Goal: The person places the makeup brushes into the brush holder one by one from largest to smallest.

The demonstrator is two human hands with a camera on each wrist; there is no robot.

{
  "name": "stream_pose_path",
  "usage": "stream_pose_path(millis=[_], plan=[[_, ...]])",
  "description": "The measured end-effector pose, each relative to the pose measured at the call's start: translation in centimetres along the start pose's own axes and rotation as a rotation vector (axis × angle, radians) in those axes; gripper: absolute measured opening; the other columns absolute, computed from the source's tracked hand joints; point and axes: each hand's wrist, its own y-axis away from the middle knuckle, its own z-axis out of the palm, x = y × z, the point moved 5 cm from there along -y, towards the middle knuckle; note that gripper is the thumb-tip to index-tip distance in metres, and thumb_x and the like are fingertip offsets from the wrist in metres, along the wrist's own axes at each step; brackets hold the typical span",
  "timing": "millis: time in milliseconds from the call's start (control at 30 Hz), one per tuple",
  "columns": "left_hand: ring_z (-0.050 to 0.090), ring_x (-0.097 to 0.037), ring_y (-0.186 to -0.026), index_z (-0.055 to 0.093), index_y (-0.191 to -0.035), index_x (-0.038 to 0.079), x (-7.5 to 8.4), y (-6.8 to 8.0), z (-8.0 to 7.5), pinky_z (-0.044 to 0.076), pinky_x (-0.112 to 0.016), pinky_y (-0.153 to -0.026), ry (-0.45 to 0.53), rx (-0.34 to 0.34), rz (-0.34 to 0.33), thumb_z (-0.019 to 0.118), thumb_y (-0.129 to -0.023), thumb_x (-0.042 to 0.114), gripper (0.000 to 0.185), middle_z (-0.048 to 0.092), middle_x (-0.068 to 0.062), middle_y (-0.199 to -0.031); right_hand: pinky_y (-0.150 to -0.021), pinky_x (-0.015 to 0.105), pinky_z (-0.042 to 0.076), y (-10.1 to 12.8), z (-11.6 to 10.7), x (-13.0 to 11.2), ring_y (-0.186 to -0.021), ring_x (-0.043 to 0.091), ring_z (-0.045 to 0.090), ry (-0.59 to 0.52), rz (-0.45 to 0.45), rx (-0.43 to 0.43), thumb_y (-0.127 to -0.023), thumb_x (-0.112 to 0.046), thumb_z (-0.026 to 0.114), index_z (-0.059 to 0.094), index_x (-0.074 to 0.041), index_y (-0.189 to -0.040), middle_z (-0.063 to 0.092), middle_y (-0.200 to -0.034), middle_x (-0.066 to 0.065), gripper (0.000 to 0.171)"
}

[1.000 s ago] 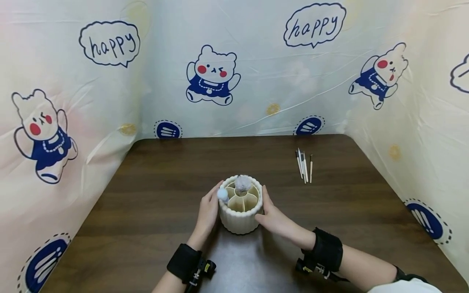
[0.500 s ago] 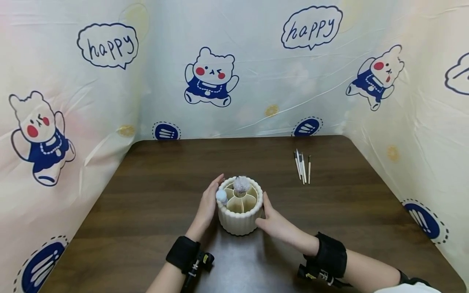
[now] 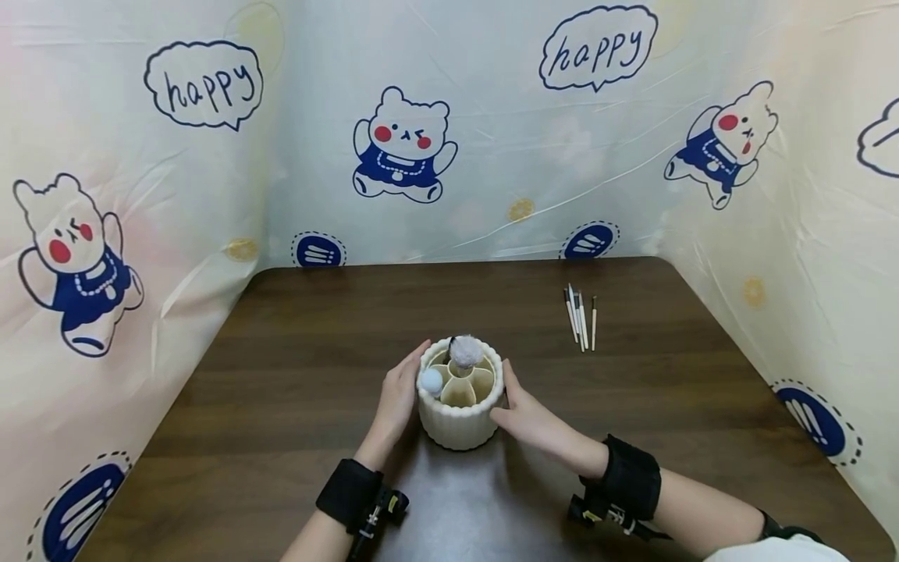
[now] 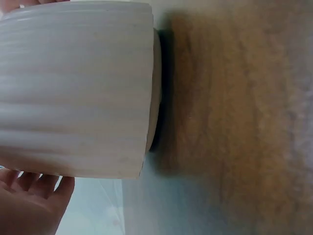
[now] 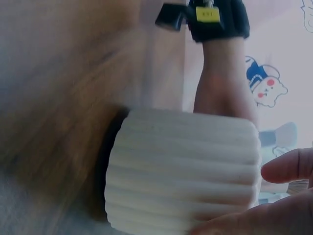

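A cream, ribbed makeup brush holder (image 3: 458, 428) with petal-shaped compartments stands upright on the table. Inside it are a fluffy grey brush (image 3: 466, 352) and a brush with a pale blue round head (image 3: 431, 382). My left hand (image 3: 397, 396) holds the holder's left side, several fingertips touching the wall in the left wrist view. Around the right side is my right hand (image 3: 525, 414), its thumb on the near part and its fingers toward the back. In the right wrist view, the ribbed wall hides most of my left hand.
Several thin brushes (image 3: 580, 318) with pale handles lie on the brown wooden table (image 3: 302, 367), toward the back right. A printed curtain (image 3: 492, 140) surrounds the table's back and sides.
The holder has turned slightly between my hands, and the pale blue brush head has come from the left rim toward the front. Both hands stay at its sides.
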Motion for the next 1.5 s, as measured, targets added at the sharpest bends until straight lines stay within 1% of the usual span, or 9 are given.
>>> stream_pose_path(millis=[33,100,300,567,767,967,1133,1300,1500], plan=[[0.042,-0.023,-0.137,0.052,-0.138,0.013,0.0,0.1,0.0,0.031,-0.044,-0.115,-0.001,0.009,0.001,0.031,-0.103,0.029,0.044,0.05,-0.005,-0.144,-0.119,0.053,0.007,-0.1,-0.1,0.0,-0.147,0.035,-0.004,-0.004,-0.008,0.002,-0.085,-0.002,0.046,-0.011,0.008,-0.149,-0.011,-0.158,0.025,0.085],[0.045,-0.022,-0.135,0.053,-0.137,0.012,0.0,0.3,-0.1,0.034,-0.043,-0.114,0.0,0.022,0.006,0.031,-0.103,0.029,0.043,0.052,-0.005,-0.142,-0.119,0.054,0.006,-0.4,-0.4,0.0,-0.147,0.037,-0.003,0.006,-0.02,0.009,-0.088,-0.004,0.046,-0.009,0.009,-0.148,-0.009,-0.157,0.027,0.083],[0.046,-0.024,-0.134,0.053,-0.137,0.01,0.1,0.2,-0.2,0.035,-0.044,-0.113,0.034,0.037,0.02,0.031,-0.104,0.028,0.044,0.053,-0.009,-0.141,-0.119,0.054,0.007,-0.6,-0.7,0.1,-0.147,0.037,-0.002,0.028,-0.009,0.018,-0.093,-0.009,0.047,-0.007,0.009,-0.149,-0.008,-0.158,0.026,0.08],[0.04,-0.028,-0.138,0.043,-0.144,0.009,0.1,-0.7,0.2,0.029,-0.046,-0.116,0.018,-0.014,0.011,0.024,-0.105,0.032,0.049,0.048,-0.016,-0.144,-0.118,0.053,0.013,0.3,-0.2,-0.2,-0.147,0.036,0.0,0.032,0.015,-0.006,-0.083,-0.002,0.046,-0.009,0.01,-0.148,-0.01,-0.157,0.027,0.086],[0.039,-0.028,-0.139,0.049,-0.141,0.012,0.2,-0.8,0.2,0.028,-0.046,-0.117,-0.007,-0.009,-0.015,0.024,-0.104,0.034,0.05,0.047,-0.01,-0.146,-0.117,0.051,0.014,0.4,0.2,0.0,-0.147,0.033,0.0,0.014,0.021,-0.012,-0.083,0.0,0.044,-0.008,0.007,-0.149,-0.009,-0.159,0.023,0.085],[0.043,-0.027,-0.137,0.053,-0.137,0.013,0.4,-0.5,0.1,0.031,-0.045,-0.115,-0.044,0.03,-0.012,0.024,-0.103,0.034,0.049,0.051,-0.008,-0.144,-0.119,0.052,0.009,0.0,0.0,-0.1,-0.147,0.034,-0.001,0.008,-0.007,-0.007,-0.082,0.0,0.045,-0.007,0.009,-0.149,-0.008,-0.158,0.025,0.085],[0.046,-0.027,-0.134,0.057,-0.134,0.013,0.3,-0.1,-0.2,0.034,-0.044,-0.113,-0.05,0.084,-0.006,0.025,-0.103,0.032,0.048,0.054,-0.008,-0.14,-0.12,0.054,0.007,-0.5,-0.3,-0.1,-0.147,0.036,-0.001,0.006,-0.021,-0.008,-0.083,-0.001,0.046,-0.005,0.01,-0.148,-0.007,-0.158,0.026,0.084],[0.047,-0.026,-0.133,0.058,-0.132,0.011,0.2,0.2,-0.3,0.036,-0.043,-0.112,-0.037,0.106,-0.006,0.026,-0.103,0.028,0.047,0.056,-0.007,-0.138,-0.12,0.054,0.005,-1.0,-0.4,-0.1,-0.147,0.036,-0.003,-0.007,-0.023,-0.011,-0.083,-0.001,0.045,-0.005,0.011,-0.148,-0.007,-0.158,0.026,0.084],[0.045,-0.029,-0.134,0.045,-0.142,0.008,0.3,-0.4,-0.3,0.033,-0.046,-0.113,0.037,0.057,0.014,0.024,-0.103,0.023,0.047,0.054,-0.017,-0.139,-0.12,0.054,0.008,-0.5,-0.5,-0.1,-0.147,0.037,-0.001,0.002,0.01,0.001,-0.083,-0.002,0.045,-0.006,0.01,-0.148,-0.008,-0.158,0.027,0.084]])
